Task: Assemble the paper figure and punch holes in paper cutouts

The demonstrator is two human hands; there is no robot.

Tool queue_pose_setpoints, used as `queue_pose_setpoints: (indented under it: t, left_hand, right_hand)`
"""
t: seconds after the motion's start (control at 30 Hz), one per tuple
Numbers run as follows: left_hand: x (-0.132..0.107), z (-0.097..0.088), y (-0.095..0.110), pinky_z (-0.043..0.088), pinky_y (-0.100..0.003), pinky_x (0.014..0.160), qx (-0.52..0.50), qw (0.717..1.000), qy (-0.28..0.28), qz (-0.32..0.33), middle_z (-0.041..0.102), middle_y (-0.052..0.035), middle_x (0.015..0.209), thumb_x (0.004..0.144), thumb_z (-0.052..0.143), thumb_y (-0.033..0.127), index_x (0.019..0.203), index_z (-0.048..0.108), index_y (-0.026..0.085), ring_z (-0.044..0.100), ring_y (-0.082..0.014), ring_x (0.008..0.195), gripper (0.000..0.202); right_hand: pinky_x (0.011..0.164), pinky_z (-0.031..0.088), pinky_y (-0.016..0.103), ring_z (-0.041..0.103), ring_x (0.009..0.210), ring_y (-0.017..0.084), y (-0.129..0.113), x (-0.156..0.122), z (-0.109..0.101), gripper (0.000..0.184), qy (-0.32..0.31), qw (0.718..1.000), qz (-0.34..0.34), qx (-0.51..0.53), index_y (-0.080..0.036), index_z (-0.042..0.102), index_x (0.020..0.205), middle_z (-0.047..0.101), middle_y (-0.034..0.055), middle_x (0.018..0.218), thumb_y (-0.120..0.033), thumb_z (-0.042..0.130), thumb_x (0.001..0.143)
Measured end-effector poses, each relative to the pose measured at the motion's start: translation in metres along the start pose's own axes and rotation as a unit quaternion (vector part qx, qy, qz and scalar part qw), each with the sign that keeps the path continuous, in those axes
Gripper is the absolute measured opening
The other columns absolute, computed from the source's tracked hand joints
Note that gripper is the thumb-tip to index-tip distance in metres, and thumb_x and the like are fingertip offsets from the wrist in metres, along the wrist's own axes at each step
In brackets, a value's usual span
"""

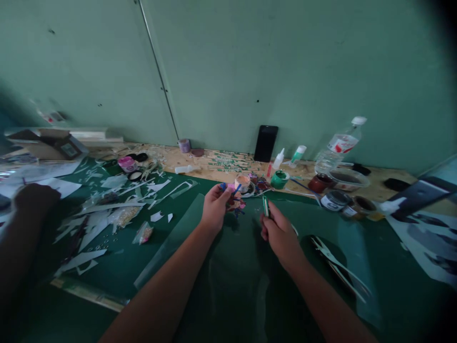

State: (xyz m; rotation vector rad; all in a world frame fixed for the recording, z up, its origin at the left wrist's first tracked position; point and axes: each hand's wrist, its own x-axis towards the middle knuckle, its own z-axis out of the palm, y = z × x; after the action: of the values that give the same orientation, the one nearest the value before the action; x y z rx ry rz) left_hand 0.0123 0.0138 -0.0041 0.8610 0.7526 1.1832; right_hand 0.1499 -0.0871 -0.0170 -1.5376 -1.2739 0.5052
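Observation:
My left hand (216,206) is closed on a small pink and blue ornament (236,204), whose ragged lower edge hangs past my fingers. My right hand (278,227) grips a slim green tool with a pale edge (266,206); its kind cannot be made out. A gap separates the tool from the ornament. Behind the ornament stands a jar of peach paint (243,183), partly hidden by it. An open jar of green paint (279,179) is just beyond my right hand. Pliers (330,253) lie on the dark green mat (235,286) to the right of that hand.
Paper scraps (89,228) and small plastic bags (144,233) are strewn at left, near another person's hand (37,195). A phone (266,143) leans on the wall. Glue bottles (278,159), a water bottle (337,145) and several paint jars (334,200) line the back right.

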Motion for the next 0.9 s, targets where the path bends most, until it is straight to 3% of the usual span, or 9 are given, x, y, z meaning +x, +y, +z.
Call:
queue_pose_setpoints:
  t: [0.13,0.2,0.27,0.4,0.53,0.63,0.73,0.8,0.9]
  left_hand:
    - [0.002,-0.001,-0.004,0.052,-0.022,0.048,0.022,1.000,-0.002,0.009,0.060,0.0033,0.063,0.065,0.080,0.044,0.083,0.064,0.015,0.055,-0.0082,0.048,0.037]
    - [0.003,-0.002,-0.004,0.052,-0.022,0.047,0.028,1.000,0.002,0.011,0.059,0.0037,0.062,0.065,0.079,0.044,0.082,0.063,0.015,0.054,-0.0074,0.047,0.037]
    - [0.003,-0.002,-0.005,0.053,-0.022,0.047,0.033,0.999,0.001,0.008,0.061,0.0029,0.064,0.066,0.079,0.044,0.083,0.063,0.016,0.055,-0.0080,0.048,0.037]
    - [0.000,-0.001,-0.004,0.056,-0.026,0.051,0.045,0.999,-0.011,0.006,0.064,0.0005,0.068,0.068,0.077,0.044,0.086,0.063,0.016,0.059,-0.0101,0.051,0.036]
    - [-0.007,0.003,0.002,0.055,-0.024,0.050,0.071,0.997,-0.013,0.023,0.064,0.0008,0.068,0.071,0.076,0.043,0.087,0.066,0.015,0.059,-0.0101,0.052,0.033]
    - [-0.016,0.008,0.009,0.053,-0.020,0.050,0.090,0.995,-0.016,0.038,0.065,0.0008,0.069,0.073,0.076,0.041,0.085,0.067,0.014,0.060,-0.0094,0.054,0.030]
    - [-0.025,0.013,0.017,0.052,-0.018,0.053,0.104,0.993,-0.037,0.047,0.066,0.0009,0.071,0.075,0.074,0.038,0.085,0.068,0.015,0.061,-0.0089,0.056,0.026]
    - [-0.030,0.016,0.021,0.052,-0.018,0.054,0.103,0.992,-0.047,0.048,0.066,0.0009,0.071,0.076,0.074,0.035,0.085,0.068,0.015,0.061,-0.0090,0.057,0.023]
    - [-0.035,0.018,0.025,0.053,-0.020,0.051,0.086,0.995,-0.054,0.026,0.067,0.0007,0.070,0.077,0.073,0.034,0.087,0.067,0.016,0.063,-0.0108,0.057,0.022]
  right_hand:
    - [0.073,0.057,0.037,0.066,0.082,0.020,-0.001,0.000,0.001,0.067,-0.088,0.984,0.073,0.134,-0.027,0.032,0.149,0.062,0.0077,0.122,-0.019,0.048,0.084]
    - [0.074,0.058,0.040,0.066,0.089,0.022,-0.006,-0.002,0.002,0.077,-0.095,0.973,0.084,0.192,-0.032,0.011,0.155,0.054,0.0094,0.137,-0.025,0.049,0.088]
    - [0.063,0.058,0.038,0.066,0.085,0.021,-0.011,-0.004,0.002,0.082,-0.091,0.968,0.094,0.213,-0.035,0.001,0.155,0.048,0.0108,0.142,-0.028,0.050,0.089]
    - [0.044,0.046,0.026,0.056,0.065,0.013,-0.013,-0.005,0.000,0.068,-0.037,0.964,0.104,0.243,-0.031,0.029,0.150,0.051,0.0124,0.139,-0.029,0.055,0.087]
    - [0.061,0.051,0.024,0.059,0.081,0.012,-0.016,-0.005,-0.005,0.071,-0.059,0.938,0.100,0.327,-0.031,0.045,0.141,0.051,0.0067,0.140,-0.017,0.069,0.076]
    - [0.086,0.053,0.030,0.061,0.108,0.018,-0.025,-0.008,-0.010,0.071,-0.102,0.920,0.099,0.366,-0.033,0.044,0.143,0.046,0.0040,0.147,-0.016,0.069,0.079]
    - [0.099,0.049,0.040,0.062,0.112,0.020,-0.035,-0.013,-0.013,0.071,-0.129,0.909,0.086,0.386,-0.034,0.035,0.148,0.041,0.0049,0.151,-0.017,0.064,0.085]
    - [0.094,0.053,0.041,0.064,0.105,0.019,-0.039,-0.016,-0.013,0.072,-0.134,0.908,0.071,0.390,-0.039,0.029,0.149,0.039,0.0050,0.152,-0.018,0.062,0.089]
    - [0.069,0.056,0.034,0.065,0.081,0.013,-0.043,-0.020,-0.013,0.068,-0.134,0.908,0.059,0.393,-0.046,0.028,0.147,0.040,0.0050,0.151,-0.019,0.058,0.092]
